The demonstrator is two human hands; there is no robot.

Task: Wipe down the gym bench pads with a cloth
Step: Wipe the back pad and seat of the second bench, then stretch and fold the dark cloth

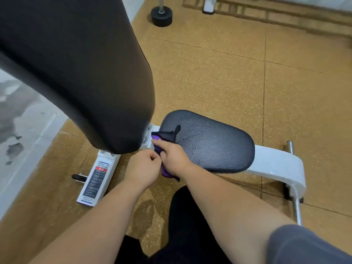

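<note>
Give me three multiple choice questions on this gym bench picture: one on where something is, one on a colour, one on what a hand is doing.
1. Where is the cloth?
A) on the floor
B) against the seat pad's end nearest the back pad
C) draped over the back pad

2. What colour is the cloth?
A) purple
B) white
C) yellow

3. What is the right hand doing?
A) lying flat on the floor
B) hanging idle
C) holding the cloth

Answers: B, it sits at the seat pad's edge by the back pad; A, purple folds show around the hand; C, its fingers curl round the cloth.
</note>
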